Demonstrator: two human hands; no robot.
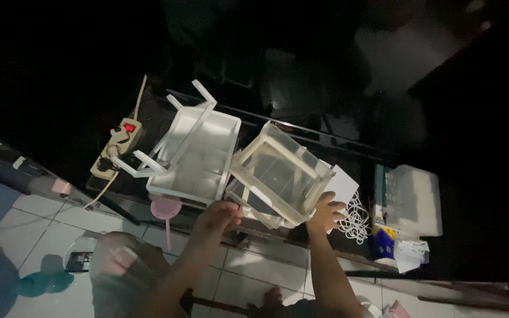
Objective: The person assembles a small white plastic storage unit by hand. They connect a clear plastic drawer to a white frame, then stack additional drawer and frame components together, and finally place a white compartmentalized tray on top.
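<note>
Clear plastic box (pixel 281 174) tilted on dark tabletop (pixel 325 138), right of white rack (pixel 198 153). Held at near corners: left hand (pixel 219 215) and right hand (pixel 327 212) clasped on its rim. Judged light, rigid, smooth, a bit slippery; rim edges best held

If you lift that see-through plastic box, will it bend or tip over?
The clear plastic box probably stays stiff: its walls look straight and rigid. It looks empty, so likely light. It is already tilted, with the left hand and right hand at its lower edges, so it may tip easily.
</note>
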